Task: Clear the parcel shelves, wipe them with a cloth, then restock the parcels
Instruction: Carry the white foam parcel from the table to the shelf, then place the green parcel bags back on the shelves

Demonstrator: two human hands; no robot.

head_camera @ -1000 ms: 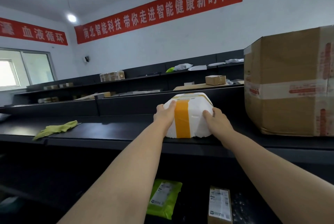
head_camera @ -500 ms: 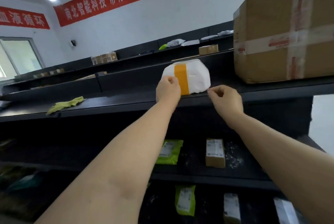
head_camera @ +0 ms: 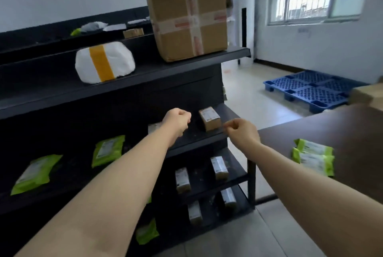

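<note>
Both our hands have come off the white padded parcel with the orange tape band (head_camera: 104, 61) and dropped to the height of the middle shelf, while our view has swung to the right. That parcel sits on the top black metal shelf (head_camera: 149, 77), left of the large brown cardboard box crossed with tape (head_camera: 186, 14) and apart from it. Our left hand (head_camera: 178, 120) hangs before the middle shelf, its fingers (head_camera: 185, 114) curled into a fist that holds nothing. Our right hand (head_camera: 242, 133) is near it, fingers (head_camera: 232, 127) curled in, thumb meeting forefinger (we see nothing pinched between them). A small brown labelled carton (head_camera: 209, 118) lies on the middle shelf, between the two hands. Lime-green mailer bags (head_camera: 108, 150) lie on the shelf below at left, and more lime-green packets (head_camera: 313, 157) on the dark brown bench (head_camera: 331, 124) at right.
</note>
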